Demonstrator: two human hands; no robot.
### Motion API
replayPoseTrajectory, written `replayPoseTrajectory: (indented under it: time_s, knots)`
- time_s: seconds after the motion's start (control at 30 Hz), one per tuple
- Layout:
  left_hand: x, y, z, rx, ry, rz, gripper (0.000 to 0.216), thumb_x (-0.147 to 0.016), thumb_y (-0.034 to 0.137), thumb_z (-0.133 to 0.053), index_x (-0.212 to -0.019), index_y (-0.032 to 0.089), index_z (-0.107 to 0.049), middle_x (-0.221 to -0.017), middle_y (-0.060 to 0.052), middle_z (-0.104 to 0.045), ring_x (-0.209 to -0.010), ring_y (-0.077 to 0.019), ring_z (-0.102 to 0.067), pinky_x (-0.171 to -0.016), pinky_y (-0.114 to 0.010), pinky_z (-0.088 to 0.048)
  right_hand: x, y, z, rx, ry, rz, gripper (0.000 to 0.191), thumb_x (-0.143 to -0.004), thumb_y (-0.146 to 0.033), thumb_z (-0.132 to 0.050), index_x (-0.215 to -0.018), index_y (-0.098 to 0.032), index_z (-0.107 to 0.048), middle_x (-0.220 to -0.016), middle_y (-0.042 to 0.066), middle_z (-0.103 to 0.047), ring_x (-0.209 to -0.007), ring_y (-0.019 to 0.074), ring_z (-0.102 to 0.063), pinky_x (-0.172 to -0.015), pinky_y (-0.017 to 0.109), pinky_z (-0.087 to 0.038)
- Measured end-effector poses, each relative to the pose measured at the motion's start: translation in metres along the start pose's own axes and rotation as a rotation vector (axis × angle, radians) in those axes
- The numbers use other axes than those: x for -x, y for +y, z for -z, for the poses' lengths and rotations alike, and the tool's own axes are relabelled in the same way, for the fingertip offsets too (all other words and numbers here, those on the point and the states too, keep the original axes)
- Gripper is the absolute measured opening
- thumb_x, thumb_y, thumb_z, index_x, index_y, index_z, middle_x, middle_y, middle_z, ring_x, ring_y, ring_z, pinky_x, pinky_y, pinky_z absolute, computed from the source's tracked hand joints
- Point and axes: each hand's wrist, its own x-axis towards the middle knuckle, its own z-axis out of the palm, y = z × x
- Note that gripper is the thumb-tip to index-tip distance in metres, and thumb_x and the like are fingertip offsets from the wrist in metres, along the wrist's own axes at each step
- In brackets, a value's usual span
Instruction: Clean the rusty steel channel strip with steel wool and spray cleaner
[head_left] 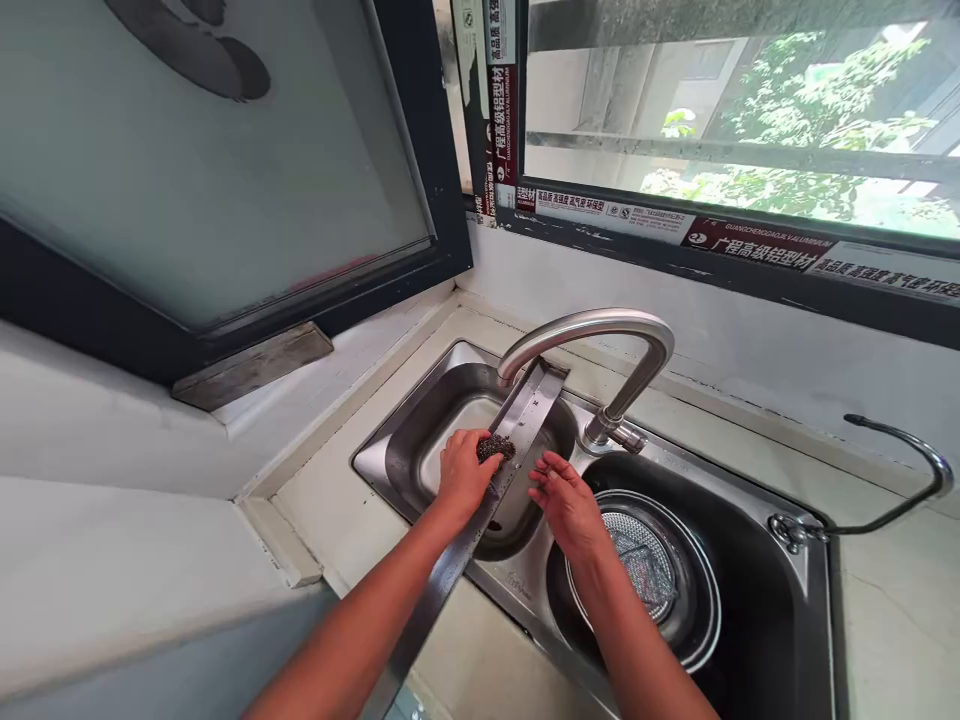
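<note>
My left hand (463, 470) is closed around a dark steel wool scrubber (496, 448). It rests at the side of a long metal channel (525, 412), which lies slantwise across the smaller sink basin (409, 440) and runs down past the counter's front edge. Dark specks dot the channel's wet surface. To the right of the channel hovers my right hand (568, 505), its fingers loosely curled and apart, with nothing seen in them. The curved faucet (592, 322) arches over the channel's far end.
In the larger basin (765, 600) sits a round metal pan (709, 610) with a perforated strainer (637, 560) inside. A thin hooked tap (919, 445) rises at the right. An open window sash (442, 180) juts out at the left, above a wooden block (255, 368).
</note>
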Motion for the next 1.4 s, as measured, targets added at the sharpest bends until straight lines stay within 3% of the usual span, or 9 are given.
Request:
replayPoseTrajectory:
  time_s: [0.13,0.3,0.6,0.77,0.93,1.03,1.13,1.27,1.4]
  knots:
    - [0.017,-0.002,0.012,0.088,0.041,0.002,0.03,-0.078,0.021,-0.068,-0.108,0.022,-0.067,-0.114,-0.006,-0.062,-0.114,-0.0251,-0.054,-0.101,-0.042,-0.04,0.02,-0.012,-0.013,-0.147,-0.119,-0.109,0.031,-0.068,-0.032,-0.088,-0.094,-0.026,-0.072,-0.091,-0.001,-0.069,-0.084,0.0139,-0.064,-0.072,0.027,-0.053]
    - [0.045,-0.006,0.027,0.236,0.045,0.037,0.022,-0.084,0.027,-0.058,-0.103,0.02,-0.067,-0.105,-0.006,-0.064,-0.101,-0.0204,-0.059,-0.092,-0.036,-0.046,0.026,-0.014,-0.021,-0.165,-0.133,-0.118,0.032,-0.062,-0.033,-0.093,-0.081,-0.023,-0.069,-0.072,-0.005,-0.064,-0.063,0.008,-0.055,-0.064,0.022,-0.05]
    - [0.107,-0.03,0.057,0.41,0.059,0.274,0.032,-0.078,0.045,-0.056,-0.095,0.02,-0.067,-0.092,-0.005,-0.069,-0.083,-0.0203,-0.062,-0.08,-0.036,-0.05,0.031,-0.017,-0.002,-0.039,-0.083,-0.076,0.046,-0.066,-0.047,-0.089,-0.061,-0.02,-0.051,-0.053,-0.007,-0.045,-0.047,0.0068,-0.037,-0.048,0.021,-0.034]
    - [0.144,-0.051,0.079,0.39,0.052,0.419,0.041,-0.076,0.054,-0.057,-0.097,0.02,-0.067,-0.093,-0.006,-0.069,-0.078,-0.0211,-0.061,-0.078,-0.038,-0.051,0.041,-0.018,0.017,0.126,-0.047,-0.058,0.052,-0.072,-0.058,-0.079,-0.057,-0.021,-0.047,-0.05,-0.007,-0.038,-0.047,0.008,-0.032,-0.048,0.024,-0.03]
    - [0.19,-0.081,0.088,0.318,0.126,0.431,0.041,-0.075,0.057,-0.058,-0.091,0.022,-0.069,-0.095,-0.007,-0.068,-0.087,-0.0242,-0.062,-0.082,-0.04,-0.052,0.05,-0.008,0.03,0.441,-0.001,-0.019,0.058,-0.079,-0.075,-0.059,-0.056,-0.022,-0.053,-0.049,-0.003,-0.042,-0.047,0.012,-0.036,-0.05,0.028,-0.03]
    - [0.222,-0.102,0.087,0.27,0.174,0.388,0.039,-0.074,0.058,-0.06,-0.087,0.023,-0.071,-0.097,-0.008,-0.067,-0.093,-0.0263,-0.063,-0.086,-0.043,-0.053,0.05,0.001,0.028,0.729,-0.012,0.111,0.054,-0.081,-0.072,-0.056,-0.066,-0.021,-0.061,-0.057,0.0,-0.051,-0.055,0.0159,-0.045,-0.056,0.03,-0.035]
    - [0.252,-0.122,0.087,0.195,0.215,0.351,0.038,-0.076,0.058,-0.06,-0.089,0.025,-0.072,-0.104,-0.009,-0.065,-0.102,-0.0277,-0.062,-0.095,-0.047,-0.051,0.046,0.008,0.015,0.998,-0.061,0.384,0.042,-0.086,-0.061,-0.057,-0.088,-0.021,-0.068,-0.08,0.005,-0.064,-0.074,0.0212,-0.056,-0.071,0.035,-0.042]
    - [0.282,-0.137,0.089,0.028,0.233,0.313,0.037,-0.079,0.057,-0.059,-0.094,0.026,-0.073,-0.112,-0.01,-0.064,-0.109,-0.0294,-0.059,-0.1,-0.051,-0.048,0.029,0.012,-0.018,1.301,-0.074,0.654,0.034,-0.089,-0.049,-0.059,-0.112,-0.026,-0.068,-0.097,0.009,-0.066,-0.094,0.0286,-0.056,-0.087,0.044,-0.037]
    - [0.303,-0.137,0.089,-0.222,0.159,0.329,0.046,-0.078,0.047,-0.063,-0.118,0.023,-0.068,-0.13,-0.015,-0.058,-0.12,-0.0322,-0.054,-0.101,-0.051,-0.045,0.001,0.018,-0.049,1.401,-0.062,0.787,0.042,-0.079,-0.045,-0.076,-0.117,-0.03,-0.067,-0.097,0.012,-0.064,-0.104,0.0351,-0.051,-0.091,0.051,-0.032]
